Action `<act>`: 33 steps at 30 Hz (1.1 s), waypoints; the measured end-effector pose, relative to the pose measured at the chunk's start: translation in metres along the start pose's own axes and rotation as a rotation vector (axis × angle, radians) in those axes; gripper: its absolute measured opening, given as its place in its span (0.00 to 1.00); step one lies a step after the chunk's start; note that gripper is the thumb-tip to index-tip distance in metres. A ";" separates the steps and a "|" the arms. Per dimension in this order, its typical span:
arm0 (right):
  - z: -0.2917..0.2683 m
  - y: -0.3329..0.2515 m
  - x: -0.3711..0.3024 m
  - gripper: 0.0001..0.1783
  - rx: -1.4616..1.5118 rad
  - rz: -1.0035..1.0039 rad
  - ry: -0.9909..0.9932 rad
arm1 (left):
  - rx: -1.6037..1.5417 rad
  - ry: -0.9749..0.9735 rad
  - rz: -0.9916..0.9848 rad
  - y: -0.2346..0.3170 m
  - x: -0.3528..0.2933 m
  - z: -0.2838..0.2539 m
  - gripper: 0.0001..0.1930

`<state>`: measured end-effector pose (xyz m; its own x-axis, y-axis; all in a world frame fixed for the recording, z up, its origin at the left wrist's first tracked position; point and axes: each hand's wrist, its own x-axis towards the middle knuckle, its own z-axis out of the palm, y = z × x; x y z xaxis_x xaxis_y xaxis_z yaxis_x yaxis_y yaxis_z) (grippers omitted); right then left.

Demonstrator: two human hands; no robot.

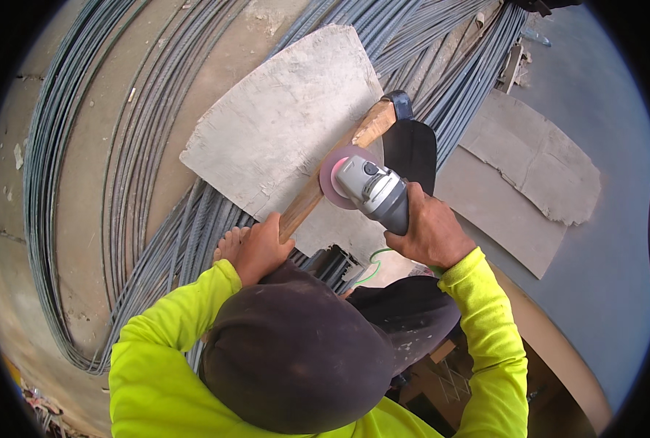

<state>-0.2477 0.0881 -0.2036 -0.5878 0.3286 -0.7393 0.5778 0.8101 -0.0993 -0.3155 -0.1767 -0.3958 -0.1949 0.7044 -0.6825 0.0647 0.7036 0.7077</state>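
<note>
My left hand is closed round the lower end of a hoe's wooden handle. The handle slants up to the right into a dark metal head, whose black blade hangs beside it. A grey angle grinder fills my right hand, fingers wrapped round its body. Its round pinkish disc lies against the middle of the handle; whether it spins cannot be told. Beneath the handle is a pale, worn board. A bare foot shows beside my left hand.
Bundles of steel rebar curve along the left and run under the board, reaching the upper right. Broken grey sheets lie to the right on the smooth floor. A green cord loops below the grinder.
</note>
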 end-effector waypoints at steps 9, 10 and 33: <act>0.001 0.007 0.010 0.33 0.019 0.112 0.024 | -0.030 0.053 0.029 0.000 0.002 0.001 0.28; 0.005 0.000 0.004 0.33 -0.007 0.058 -0.014 | -0.021 0.020 0.070 -0.004 0.004 0.001 0.27; 0.002 0.008 -0.102 0.40 0.262 -0.076 0.527 | -0.101 0.080 0.261 0.100 -0.025 -0.081 0.23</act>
<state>-0.1816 0.0600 -0.1304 -0.7965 0.5252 -0.2996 0.6039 0.7161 -0.3501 -0.3833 -0.1317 -0.2929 -0.2610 0.8482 -0.4609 0.0259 0.4834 0.8750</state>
